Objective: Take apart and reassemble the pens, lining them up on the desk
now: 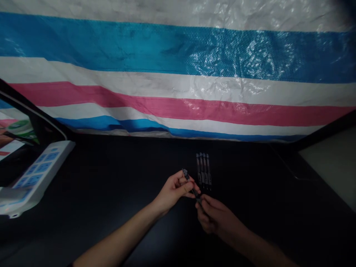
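Observation:
Between my two hands, above the dark table, a dark pen [195, 193] slants from upper left to lower right. My left hand [179, 187] pinches its upper part between thumb and fingers, with the pen's end sticking out above. Its lower part is in the closed fingers of my right hand [213, 213], which hide that end. Just beyond my hands, several similar pens [204, 170] with clear barrels and dark grips lie side by side in a neat row, pointing away from me.
A white power strip [41, 170] with blue socket panels lies along the table's left side. Further left are a green and white round container [22, 129] and a dark slanting frame. A striped plastic sheet [155, 48] hangs behind the black table [111, 167].

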`<state>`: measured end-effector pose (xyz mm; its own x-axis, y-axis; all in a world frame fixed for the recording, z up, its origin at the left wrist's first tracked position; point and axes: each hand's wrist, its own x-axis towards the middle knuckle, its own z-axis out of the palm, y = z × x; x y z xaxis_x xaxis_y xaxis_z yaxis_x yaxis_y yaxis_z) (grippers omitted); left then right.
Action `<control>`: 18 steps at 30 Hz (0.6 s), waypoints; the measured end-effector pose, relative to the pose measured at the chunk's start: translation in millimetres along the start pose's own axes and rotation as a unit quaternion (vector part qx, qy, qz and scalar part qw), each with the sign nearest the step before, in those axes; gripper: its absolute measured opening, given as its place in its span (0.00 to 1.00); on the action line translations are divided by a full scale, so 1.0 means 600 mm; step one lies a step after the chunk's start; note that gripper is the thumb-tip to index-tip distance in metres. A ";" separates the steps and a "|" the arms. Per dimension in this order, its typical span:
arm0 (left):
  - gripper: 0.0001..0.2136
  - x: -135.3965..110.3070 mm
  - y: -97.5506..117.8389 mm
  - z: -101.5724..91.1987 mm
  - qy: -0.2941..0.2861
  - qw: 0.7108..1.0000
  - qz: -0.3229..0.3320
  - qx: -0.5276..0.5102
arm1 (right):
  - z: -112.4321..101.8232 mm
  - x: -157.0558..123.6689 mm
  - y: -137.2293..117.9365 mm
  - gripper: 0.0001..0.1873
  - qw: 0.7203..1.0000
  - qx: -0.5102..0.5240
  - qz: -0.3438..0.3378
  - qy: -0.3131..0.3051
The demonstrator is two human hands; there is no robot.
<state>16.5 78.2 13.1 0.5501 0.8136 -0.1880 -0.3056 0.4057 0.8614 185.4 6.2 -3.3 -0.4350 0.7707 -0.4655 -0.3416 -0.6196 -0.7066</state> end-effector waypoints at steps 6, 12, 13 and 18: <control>0.14 -0.002 0.008 0.000 -0.018 0.999 -0.035 -0.020 | -0.006 0.002 -0.004 0.27 0.998 0.046 0.039 -0.031; 0.16 0.000 -0.001 0.002 0.016 0.999 -0.006 -0.038 | 0.001 -0.001 -0.020 0.28 0.997 0.052 0.045 -0.038; 0.16 0.001 -0.002 0.002 0.022 0.999 -0.001 -0.042 | 0.002 -0.003 -0.022 0.29 0.998 0.045 0.040 -0.036; 0.17 0.002 0.000 -0.002 0.064 0.997 0.015 -0.044 | 0.004 -0.009 -0.028 0.25 0.997 -0.076 0.016 0.013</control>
<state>16.1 79.6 12.3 0.4372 0.8704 -0.2264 -0.3901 0.4103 0.8243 191.6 12.1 12.2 -0.4205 0.7561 -0.5015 -0.1965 -0.6155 -0.7632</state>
